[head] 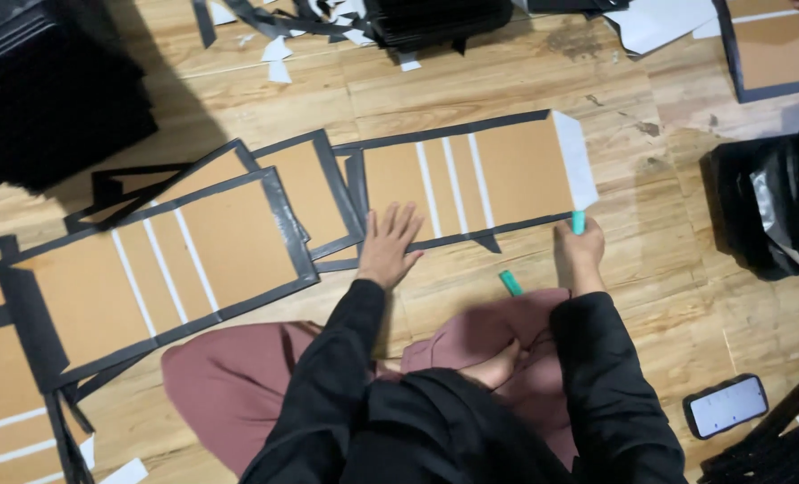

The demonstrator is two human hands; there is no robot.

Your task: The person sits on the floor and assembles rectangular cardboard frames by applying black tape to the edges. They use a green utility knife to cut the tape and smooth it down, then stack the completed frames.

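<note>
Brown cardboard panel [471, 184] edged in black tape, crossed by 3 white strips, flat on the wooden plank floor [668, 269]. Left hand [389, 246] spread, pressed on its near edge; right hand [580, 251] pinching a teal tool [579, 221] at the panel's white end flap. Similar panels [167, 269] overlapping leftward. Phone [726, 406] lower right; black heap [41, 90] upper left, hard to make out

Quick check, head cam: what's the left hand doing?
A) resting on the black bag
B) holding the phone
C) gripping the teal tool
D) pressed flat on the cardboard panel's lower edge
D: the left hand lies flat, fingers spread, on the lower edge of the black-bordered cardboard panel, while the right hand holds the teal tool at the panel's right corner.
</note>
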